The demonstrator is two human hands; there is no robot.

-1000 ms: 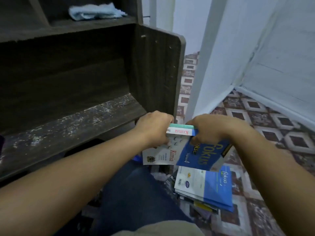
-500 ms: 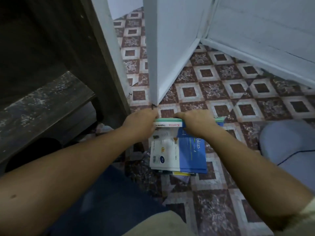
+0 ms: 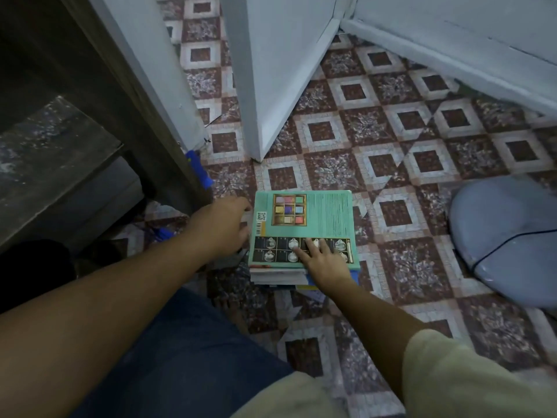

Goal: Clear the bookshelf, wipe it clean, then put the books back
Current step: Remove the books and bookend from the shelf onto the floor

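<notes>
Head view: 1 green book (image 3: 303, 224) atop floor stack (image 3: 277, 276), right of bookshelf (image 3: 60, 164); right hand (image 3: 324, 257) flat, pressing cover; left hand (image 3: 221, 226) at left edge, grip unclear. Risk: uneven stack may slide if nudged.

The one head-worn camera looks steeply down, close over the tiled floor (image 3: 394, 212), bookshelf (image 3: 45, 164) at ten o'clock.
</notes>
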